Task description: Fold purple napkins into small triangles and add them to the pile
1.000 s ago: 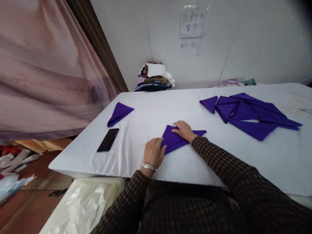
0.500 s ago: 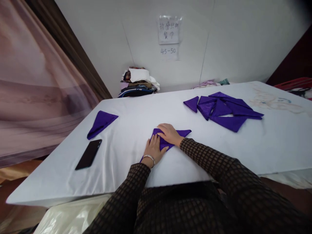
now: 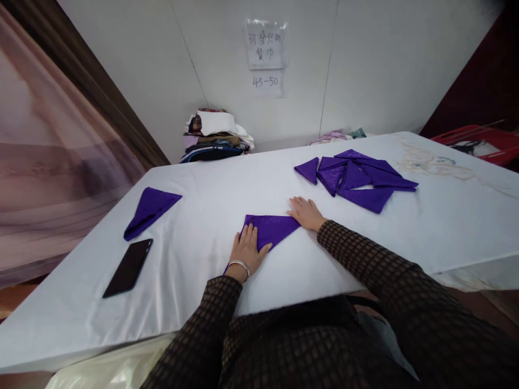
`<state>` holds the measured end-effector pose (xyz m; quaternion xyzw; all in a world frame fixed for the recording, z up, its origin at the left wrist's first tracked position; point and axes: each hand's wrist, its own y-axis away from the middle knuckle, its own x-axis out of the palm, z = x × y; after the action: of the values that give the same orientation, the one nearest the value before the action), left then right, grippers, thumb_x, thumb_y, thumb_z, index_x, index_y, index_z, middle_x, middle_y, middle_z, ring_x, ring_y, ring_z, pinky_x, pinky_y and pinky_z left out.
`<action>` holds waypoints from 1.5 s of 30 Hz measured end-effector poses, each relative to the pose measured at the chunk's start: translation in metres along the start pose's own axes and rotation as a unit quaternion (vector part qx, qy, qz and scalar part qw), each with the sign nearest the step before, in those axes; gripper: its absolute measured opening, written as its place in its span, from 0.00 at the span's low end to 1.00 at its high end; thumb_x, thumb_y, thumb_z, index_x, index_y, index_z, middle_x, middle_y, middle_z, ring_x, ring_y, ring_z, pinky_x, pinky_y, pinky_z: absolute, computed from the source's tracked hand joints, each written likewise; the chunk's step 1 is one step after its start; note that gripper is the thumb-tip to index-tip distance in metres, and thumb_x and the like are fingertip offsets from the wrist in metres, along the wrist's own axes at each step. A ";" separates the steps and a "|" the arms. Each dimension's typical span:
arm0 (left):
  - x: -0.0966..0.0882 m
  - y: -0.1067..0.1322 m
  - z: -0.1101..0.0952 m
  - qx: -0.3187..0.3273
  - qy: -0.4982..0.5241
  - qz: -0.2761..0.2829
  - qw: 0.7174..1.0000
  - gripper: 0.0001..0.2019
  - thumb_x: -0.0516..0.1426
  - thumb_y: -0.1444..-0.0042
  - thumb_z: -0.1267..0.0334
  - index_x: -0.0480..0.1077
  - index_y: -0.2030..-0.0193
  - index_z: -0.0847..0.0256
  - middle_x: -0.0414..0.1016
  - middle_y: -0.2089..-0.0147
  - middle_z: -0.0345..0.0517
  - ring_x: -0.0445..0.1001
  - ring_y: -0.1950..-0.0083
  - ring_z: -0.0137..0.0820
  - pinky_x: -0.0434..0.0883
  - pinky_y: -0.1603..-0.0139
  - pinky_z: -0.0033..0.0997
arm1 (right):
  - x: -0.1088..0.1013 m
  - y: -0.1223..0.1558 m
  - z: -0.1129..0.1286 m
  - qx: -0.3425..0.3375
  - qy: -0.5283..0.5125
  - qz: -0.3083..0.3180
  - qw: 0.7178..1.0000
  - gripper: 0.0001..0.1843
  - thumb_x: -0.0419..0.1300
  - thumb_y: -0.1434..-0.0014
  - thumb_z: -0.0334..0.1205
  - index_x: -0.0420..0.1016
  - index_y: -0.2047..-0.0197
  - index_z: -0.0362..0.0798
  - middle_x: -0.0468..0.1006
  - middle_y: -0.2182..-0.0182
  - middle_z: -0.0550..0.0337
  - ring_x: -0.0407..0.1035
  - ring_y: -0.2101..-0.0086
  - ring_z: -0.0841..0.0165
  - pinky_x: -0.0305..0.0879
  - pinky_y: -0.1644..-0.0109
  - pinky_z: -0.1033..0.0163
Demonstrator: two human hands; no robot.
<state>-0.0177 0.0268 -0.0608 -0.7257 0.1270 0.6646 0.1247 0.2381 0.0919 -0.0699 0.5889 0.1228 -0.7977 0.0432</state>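
Observation:
A purple cloth napkin (image 3: 270, 228) folded into a triangle lies on the white table (image 3: 227, 189) in front of me. My left hand (image 3: 245, 250), with a silver bracelet at the wrist, lies flat on the napkin's near left corner, fingers spread. My right hand (image 3: 306, 212) rests flat at the napkin's right tip, fingers stretched out on the table. Both hands are open and hold nothing.
A second folded purple napkin (image 3: 148, 210) lies at the left, with a black phone (image 3: 128, 267) nearer the table edge. Several purple napkins (image 3: 359, 179) lie heaped at the right. Folded clothes (image 3: 214, 135) are stacked by the wall. A red object (image 3: 478, 141) sits far right.
My right hand has slid from the top of the napkin out to its right tip. The napkin now lies flatter as a triangle. The camera has swung right.

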 end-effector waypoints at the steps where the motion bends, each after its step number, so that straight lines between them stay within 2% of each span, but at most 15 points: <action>1: 0.000 0.000 0.000 -0.002 -0.004 0.004 1.000 0.39 0.39 0.41 0.40 0.51 0.34 0.71 0.47 0.30 0.58 0.44 0.29 0.43 0.46 0.32 0.49 | -0.003 -0.001 -0.008 0.009 -0.018 -0.006 1.000 0.29 0.46 0.35 0.51 0.57 0.36 0.44 0.58 0.37 0.45 0.49 0.38 0.55 0.44 0.37 0.45; 3: 0.000 0.000 -0.001 -0.005 -0.009 0.006 1.000 0.39 0.39 0.41 0.40 0.50 0.33 0.71 0.47 0.30 0.57 0.43 0.29 0.42 0.46 0.32 0.48 | -0.010 0.000 -0.022 0.033 -0.096 -0.031 0.994 0.28 0.45 0.35 0.50 0.62 0.39 0.43 0.63 0.40 0.46 0.55 0.40 0.58 0.49 0.37 0.50; 6: 0.001 0.000 0.000 -0.001 -0.009 -0.002 1.000 0.40 0.38 0.41 0.39 0.51 0.33 0.72 0.46 0.30 0.57 0.44 0.29 0.42 0.46 0.32 0.48 | -0.019 0.008 -0.035 0.076 -0.247 -0.078 0.963 0.26 0.44 0.36 0.51 0.70 0.46 0.45 0.72 0.46 0.51 0.65 0.46 0.61 0.56 0.41 0.54; 8: 0.003 -0.001 0.001 0.001 -0.006 -0.006 1.000 0.40 0.38 0.41 0.39 0.51 0.33 0.72 0.47 0.30 0.58 0.44 0.29 0.42 0.45 0.32 0.48 | -0.022 0.016 -0.037 0.066 -0.308 -0.076 0.946 0.23 0.48 0.38 0.52 0.74 0.51 0.46 0.75 0.50 0.54 0.67 0.49 0.60 0.58 0.42 0.53; 10: 0.003 -0.001 0.001 0.000 -0.004 -0.007 1.000 0.40 0.38 0.41 0.39 0.51 0.34 0.72 0.47 0.30 0.58 0.44 0.29 0.42 0.46 0.32 0.48 | -0.021 0.023 -0.035 0.027 -0.322 -0.056 0.945 0.19 0.55 0.43 0.50 0.75 0.55 0.48 0.76 0.51 0.55 0.66 0.47 0.59 0.57 0.41 0.52; 13: 0.003 0.000 0.002 -0.001 0.001 -0.009 1.000 0.39 0.39 0.41 0.40 0.52 0.34 0.72 0.48 0.31 0.59 0.44 0.30 0.42 0.46 0.32 0.49 | -0.015 0.029 -0.031 -0.021 -0.302 -0.044 0.952 0.13 0.62 0.49 0.44 0.77 0.60 0.49 0.74 0.50 0.53 0.60 0.42 0.58 0.53 0.39 0.50; 18: 0.000 -0.001 0.001 0.001 0.001 -0.008 1.000 0.39 0.40 0.41 0.41 0.52 0.34 0.72 0.47 0.30 0.58 0.44 0.30 0.43 0.46 0.32 0.49 | -0.010 0.028 -0.027 -0.043 -0.277 -0.040 0.959 0.05 0.62 0.49 0.40 0.75 0.68 0.49 0.73 0.48 0.53 0.57 0.41 0.57 0.53 0.39 0.48; 24: 0.000 -0.002 0.003 -0.004 -0.009 -0.002 1.000 0.38 0.41 0.41 0.41 0.52 0.34 0.72 0.47 0.30 0.58 0.45 0.30 0.43 0.47 0.33 0.49 | -0.014 0.030 -0.027 -0.029 -0.259 -0.029 0.965 0.06 0.60 0.46 0.42 0.73 0.69 0.48 0.70 0.45 0.51 0.54 0.39 0.58 0.51 0.39 0.48; 28: 0.002 -0.003 0.005 -0.003 -0.014 -0.007 1.000 0.38 0.42 0.41 0.42 0.53 0.34 0.72 0.48 0.31 0.58 0.45 0.30 0.43 0.48 0.33 0.50 | -0.017 0.031 -0.025 0.000 -0.207 0.010 0.978 0.11 0.58 0.43 0.45 0.73 0.72 0.48 0.66 0.41 0.51 0.48 0.37 0.55 0.41 0.37 0.44; 31: 0.003 -0.004 0.005 0.000 -0.015 -0.015 1.000 0.37 0.43 0.41 0.42 0.54 0.35 0.71 0.49 0.31 0.58 0.46 0.30 0.43 0.49 0.33 0.50 | -0.020 0.031 -0.023 0.029 -0.180 0.015 0.983 0.13 0.56 0.41 0.46 0.72 0.73 0.47 0.63 0.39 0.52 0.46 0.36 0.55 0.36 0.37 0.41; 37: 0.002 -0.005 0.006 -0.007 -0.015 -0.004 1.000 0.37 0.44 0.42 0.44 0.52 0.34 0.72 0.47 0.30 0.57 0.45 0.30 0.43 0.48 0.33 0.50 | -0.025 0.032 -0.018 0.035 -0.134 0.016 0.990 0.12 0.56 0.41 0.44 0.72 0.72 0.47 0.63 0.39 0.52 0.46 0.36 0.55 0.37 0.37 0.39; 42: 0.001 -0.006 0.006 -0.011 -0.016 0.001 1.000 0.38 0.44 0.42 0.43 0.52 0.34 0.73 0.47 0.30 0.57 0.45 0.30 0.43 0.48 0.33 0.50 | -0.027 0.033 -0.014 0.065 -0.111 0.006 0.992 0.11 0.58 0.42 0.42 0.71 0.73 0.47 0.64 0.40 0.52 0.46 0.37 0.54 0.38 0.38 0.40; 45: 0.001 -0.006 0.006 -0.010 -0.014 -0.005 1.000 0.38 0.43 0.42 0.43 0.52 0.34 0.73 0.47 0.31 0.58 0.45 0.30 0.43 0.48 0.33 0.50 | -0.028 0.033 -0.015 0.075 -0.089 -0.015 0.993 0.06 0.58 0.43 0.40 0.73 0.68 0.48 0.66 0.42 0.52 0.47 0.37 0.55 0.37 0.38 0.39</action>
<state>-0.0206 0.0344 -0.0623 -0.7181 0.1150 0.6753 0.1228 0.2674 0.0611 -0.0522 0.5155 0.0669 -0.8543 -0.0028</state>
